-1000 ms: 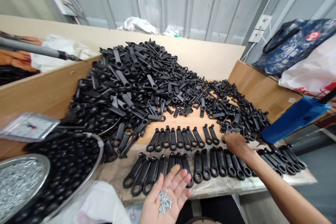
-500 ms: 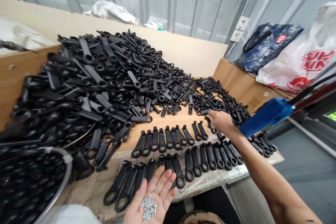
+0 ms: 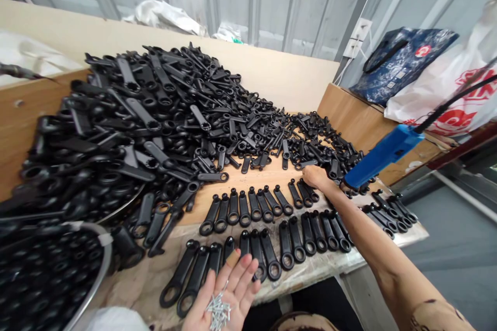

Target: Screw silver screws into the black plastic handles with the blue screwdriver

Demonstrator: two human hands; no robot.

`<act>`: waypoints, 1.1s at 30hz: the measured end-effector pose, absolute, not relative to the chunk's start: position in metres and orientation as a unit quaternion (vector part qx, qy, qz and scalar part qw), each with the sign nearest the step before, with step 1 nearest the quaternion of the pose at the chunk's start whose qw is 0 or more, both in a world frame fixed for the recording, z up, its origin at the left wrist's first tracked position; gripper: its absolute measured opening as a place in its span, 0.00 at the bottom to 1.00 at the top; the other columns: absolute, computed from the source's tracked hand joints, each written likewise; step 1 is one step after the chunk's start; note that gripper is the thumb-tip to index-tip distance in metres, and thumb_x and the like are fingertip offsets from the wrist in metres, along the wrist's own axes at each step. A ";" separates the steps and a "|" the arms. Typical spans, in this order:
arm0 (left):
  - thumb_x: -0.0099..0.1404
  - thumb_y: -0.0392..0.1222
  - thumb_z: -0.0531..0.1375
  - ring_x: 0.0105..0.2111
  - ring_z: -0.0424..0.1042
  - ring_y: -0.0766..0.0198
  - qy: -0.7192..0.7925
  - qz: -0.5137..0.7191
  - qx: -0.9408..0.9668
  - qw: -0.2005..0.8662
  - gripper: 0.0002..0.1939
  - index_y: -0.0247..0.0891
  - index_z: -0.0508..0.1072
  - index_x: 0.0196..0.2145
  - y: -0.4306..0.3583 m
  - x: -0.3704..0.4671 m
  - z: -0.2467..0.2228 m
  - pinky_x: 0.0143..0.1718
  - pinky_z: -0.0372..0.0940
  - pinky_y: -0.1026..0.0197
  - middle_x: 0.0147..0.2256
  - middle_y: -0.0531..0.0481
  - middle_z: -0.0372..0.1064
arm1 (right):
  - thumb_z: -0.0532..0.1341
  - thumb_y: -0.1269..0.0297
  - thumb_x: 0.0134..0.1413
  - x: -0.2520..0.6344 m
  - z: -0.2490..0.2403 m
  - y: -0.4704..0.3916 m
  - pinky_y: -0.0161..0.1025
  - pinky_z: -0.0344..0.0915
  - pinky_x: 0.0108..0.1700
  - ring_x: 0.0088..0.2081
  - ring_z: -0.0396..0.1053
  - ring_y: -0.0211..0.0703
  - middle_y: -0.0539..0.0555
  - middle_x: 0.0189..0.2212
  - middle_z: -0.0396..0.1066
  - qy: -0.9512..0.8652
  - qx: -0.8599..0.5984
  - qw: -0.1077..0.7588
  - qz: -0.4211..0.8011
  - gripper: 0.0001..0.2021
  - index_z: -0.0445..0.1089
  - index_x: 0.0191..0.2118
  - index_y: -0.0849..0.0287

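Note:
My left hand (image 3: 229, 289) is palm up near the front edge, fingers stretched out, holding a small heap of silvery screws (image 3: 218, 313). One finger has a tan wrap at its tip. At the right end of the back row, my right hand (image 3: 315, 176) has its fingers closed at the top of a black ring-ended lever (image 3: 312, 196). This lever stands beside other levers (image 3: 254, 204) lined up with their rings toward me. Closer in runs a front row of similar levers (image 3: 286, 245), partly hidden behind my left hand.
A large pile of black levers (image 3: 155, 98) covers the left and back. A metal-rimmed basin (image 3: 104, 248) holds more black parts at the left. Over the right side hangs a blue power screwdriver (image 3: 382, 158) on a cable, close to my right forearm. Bags (image 3: 404, 64) rest behind the right board.
My right hand has brought the lever left and set it against the end of the back row. The blue screwdriver has swung slightly left and down. My left hand stays nearly still.

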State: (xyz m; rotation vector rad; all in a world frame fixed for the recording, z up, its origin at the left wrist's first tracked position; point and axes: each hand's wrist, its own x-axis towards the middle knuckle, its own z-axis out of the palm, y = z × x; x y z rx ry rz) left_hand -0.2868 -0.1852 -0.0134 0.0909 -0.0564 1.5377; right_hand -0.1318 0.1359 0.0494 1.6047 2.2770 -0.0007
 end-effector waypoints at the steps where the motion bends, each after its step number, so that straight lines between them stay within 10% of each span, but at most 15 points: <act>1: 0.66 0.55 0.30 0.57 0.54 0.55 -0.023 0.695 0.041 0.718 0.34 0.33 0.59 0.56 -0.185 -0.287 -0.014 0.58 0.51 0.52 0.56 0.40 0.54 | 0.55 0.60 0.58 -0.131 0.047 0.137 0.45 0.66 0.43 0.42 0.66 0.42 0.56 0.43 0.66 0.803 0.568 0.180 -0.003 0.14 0.64 0.46 0.64; 22: 0.65 0.56 0.28 0.58 0.52 0.56 -0.035 0.676 0.062 0.734 0.36 0.34 0.57 0.56 -0.180 -0.279 -0.008 0.58 0.50 0.53 0.57 0.42 0.52 | 0.53 0.60 0.59 -0.110 0.066 0.112 0.42 0.63 0.44 0.42 0.67 0.41 0.54 0.40 0.69 0.868 0.484 0.108 -0.032 0.12 0.68 0.43 0.60; 26: 0.65 0.56 0.28 0.58 0.52 0.56 -0.023 0.672 0.054 0.739 0.35 0.34 0.58 0.56 -0.173 -0.276 -0.009 0.58 0.50 0.53 0.57 0.42 0.53 | 0.57 0.66 0.52 -0.104 0.063 0.091 0.28 0.60 0.38 0.40 0.69 0.36 0.47 0.34 0.73 0.902 0.407 0.116 -0.079 0.09 0.73 0.36 0.52; 33: 0.66 0.56 0.33 0.56 0.56 0.53 0.018 0.682 0.004 0.731 0.33 0.32 0.61 0.54 -0.166 -0.272 -0.011 0.55 0.56 0.51 0.55 0.38 0.54 | 0.54 0.73 0.44 -0.104 0.045 0.091 0.33 0.61 0.36 0.40 0.70 0.45 0.52 0.35 0.74 0.899 0.415 0.127 -0.060 0.15 0.74 0.35 0.52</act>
